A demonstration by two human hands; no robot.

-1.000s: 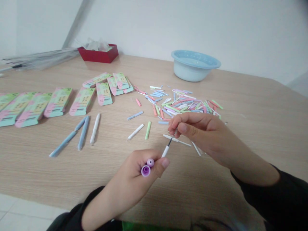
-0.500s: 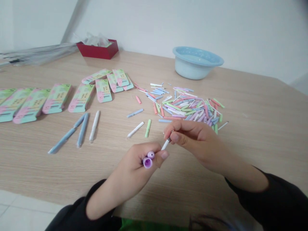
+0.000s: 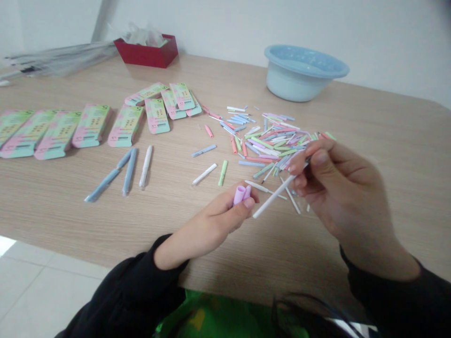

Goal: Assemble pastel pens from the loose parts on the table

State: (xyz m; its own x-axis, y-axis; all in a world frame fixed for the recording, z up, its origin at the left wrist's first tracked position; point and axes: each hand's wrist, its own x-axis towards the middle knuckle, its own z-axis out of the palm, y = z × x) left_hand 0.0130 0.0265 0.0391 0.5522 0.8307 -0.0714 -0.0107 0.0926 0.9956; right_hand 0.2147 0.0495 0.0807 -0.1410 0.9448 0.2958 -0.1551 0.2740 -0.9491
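My left hand [image 3: 220, 209] is closed around two purple pen parts, a wider hollow one like a cap [image 3: 239, 194] and a narrower one [image 3: 247, 192] beside it. Between the thumb and fingertips of my right hand [image 3: 343, 190] is a slim white pen refill [image 3: 275, 196], pinched near its upper end and slanting down to the left. Its lower end points toward my left hand, apart from the purple parts. Behind my right hand spreads a pile of pastel pen parts [image 3: 275, 136], partly hidden by it. Loose white refills [image 3: 291, 197] lie under that hand.
Pink-and-green card boxes [image 3: 92, 123] line the left side. Wrapped blue pens [image 3: 129, 172] and a wrapped white pen [image 3: 145, 165] lie before them. At the back stand a red box [image 3: 148, 54] with plastic in it and a blue basin [image 3: 299, 84]. Clear plastic sleeves [image 3: 66, 60] lie back left.
My right hand has drawn the white refill up and right, away from my left hand. My left hand has shifted right with the purple parts, now tilted upward. The view has tipped downward.
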